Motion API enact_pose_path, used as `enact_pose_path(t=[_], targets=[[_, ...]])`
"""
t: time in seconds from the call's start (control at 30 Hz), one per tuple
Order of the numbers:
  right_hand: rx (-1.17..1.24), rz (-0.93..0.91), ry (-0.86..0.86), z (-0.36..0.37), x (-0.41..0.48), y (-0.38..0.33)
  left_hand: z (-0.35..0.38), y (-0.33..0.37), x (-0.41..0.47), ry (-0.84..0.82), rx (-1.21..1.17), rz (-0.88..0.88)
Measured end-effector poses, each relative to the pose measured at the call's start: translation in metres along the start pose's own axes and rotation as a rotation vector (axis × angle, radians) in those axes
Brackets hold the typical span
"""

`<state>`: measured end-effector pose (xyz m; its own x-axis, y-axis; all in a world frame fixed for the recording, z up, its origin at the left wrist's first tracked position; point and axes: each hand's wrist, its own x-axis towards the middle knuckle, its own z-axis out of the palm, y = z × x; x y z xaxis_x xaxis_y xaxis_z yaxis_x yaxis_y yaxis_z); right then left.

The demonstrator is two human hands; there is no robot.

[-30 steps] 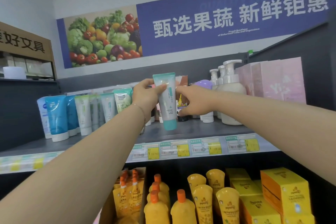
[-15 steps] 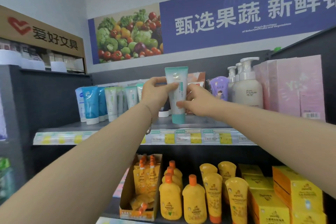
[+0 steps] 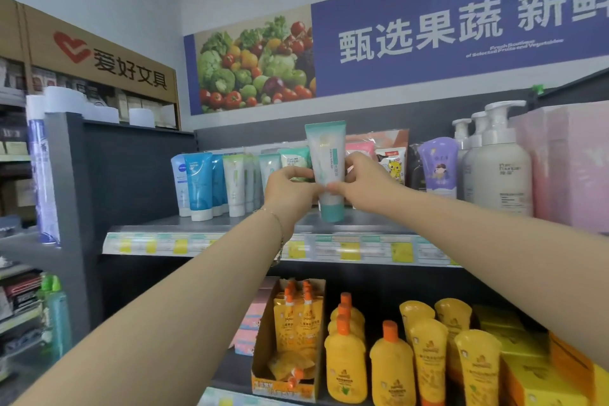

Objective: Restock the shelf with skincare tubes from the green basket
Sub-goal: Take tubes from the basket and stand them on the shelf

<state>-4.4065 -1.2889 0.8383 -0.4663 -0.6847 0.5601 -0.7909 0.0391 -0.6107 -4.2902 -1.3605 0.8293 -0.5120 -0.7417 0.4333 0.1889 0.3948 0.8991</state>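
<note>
Free room: bare shelf front at centre frame, before the tube row.
Left block: blue tubes.
Right block: purple tube, pump bottles.
Behind: pink packets.

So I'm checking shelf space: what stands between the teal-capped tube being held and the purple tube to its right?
In the head view, the right hand, a pink pack and a cartoon-print pouch sit between the teal-capped tube and the purple tube.

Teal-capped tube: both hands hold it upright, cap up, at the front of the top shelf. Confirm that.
Not quite. The head view shows the teal-capped tube upright with its cap down, crimped end up. The rest stands: the left hand and right hand hold it at the front of the top shelf.
</note>
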Motion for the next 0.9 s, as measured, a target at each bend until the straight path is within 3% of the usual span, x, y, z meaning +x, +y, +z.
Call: enact_pose_path(t=[0.27,0.47,0.9], targets=[[0.114,0.102,0.13,0.06,0.035,-0.013,-0.043,-0.029,0.04,-0.006,0.049,0.037],[0.024,0.115,0.21,0.106,0.066,-0.031,-0.079,-0.042,0.074,-0.029,0.052,0.037],[-0.146,0.235,0.147,0.151,0.119,-0.045,-0.121,-0.056,0.136,-0.184,0.148,-0.051]])
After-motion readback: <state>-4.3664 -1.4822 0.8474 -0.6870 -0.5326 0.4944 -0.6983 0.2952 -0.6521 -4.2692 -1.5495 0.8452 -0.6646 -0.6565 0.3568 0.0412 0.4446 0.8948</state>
